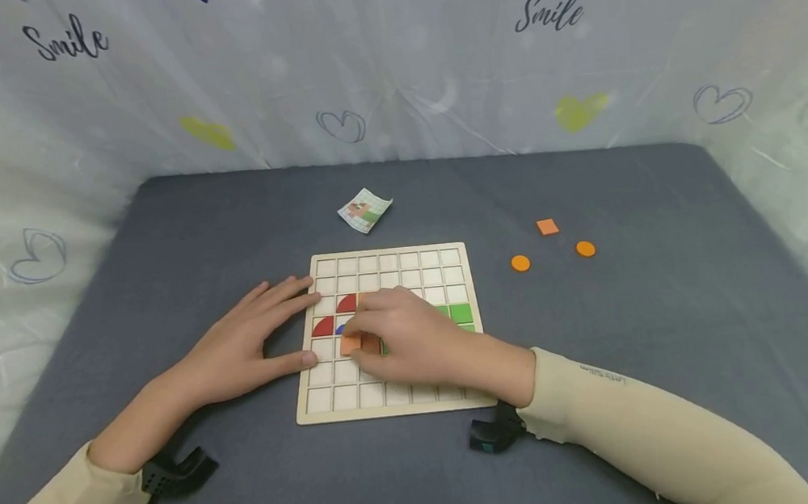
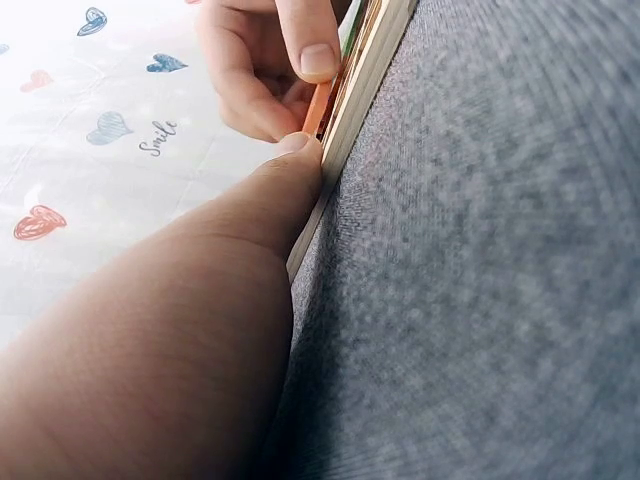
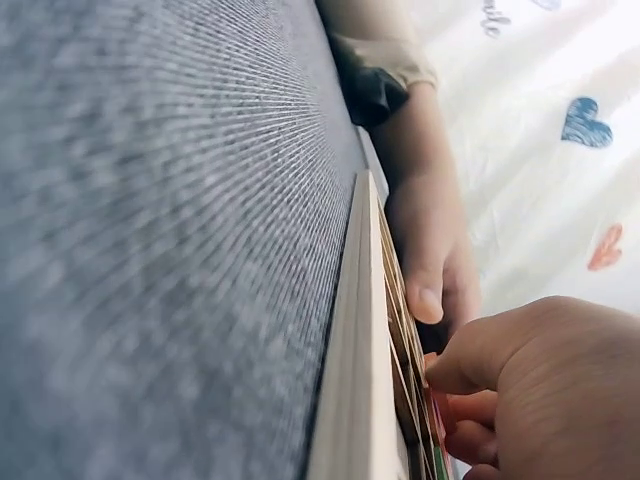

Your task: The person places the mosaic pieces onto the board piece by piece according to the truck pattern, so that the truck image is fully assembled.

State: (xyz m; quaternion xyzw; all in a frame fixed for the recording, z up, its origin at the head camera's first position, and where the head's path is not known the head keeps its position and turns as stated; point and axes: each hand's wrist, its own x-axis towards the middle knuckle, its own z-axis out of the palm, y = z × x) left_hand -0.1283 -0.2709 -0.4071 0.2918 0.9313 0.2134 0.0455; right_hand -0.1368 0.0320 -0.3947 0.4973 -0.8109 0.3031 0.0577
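A wooden grid board (image 1: 397, 408) lies on the grey cloth, with red quarter-round, blue and green pieces in some of its squares. My right hand (image 1: 412, 336) is over the middle of the board and pinches an orange square tile (image 1: 350, 345) between thumb and fingers. In the left wrist view the tile (image 2: 318, 106) stands tilted against the board's surface. My left hand (image 1: 245, 344) lies with fingers spread, fingertips and thumb touching the board's left edge. The right hand hides several squares and pieces in the middle.
To the right of the board lie two orange discs (image 1: 520, 263) and another orange square tile (image 1: 547, 227). Behind the board is a small printed card (image 1: 365, 210) with a coloured grid pattern. A white curtain (image 1: 429, 55) with hearts and lettering hangs behind the table.
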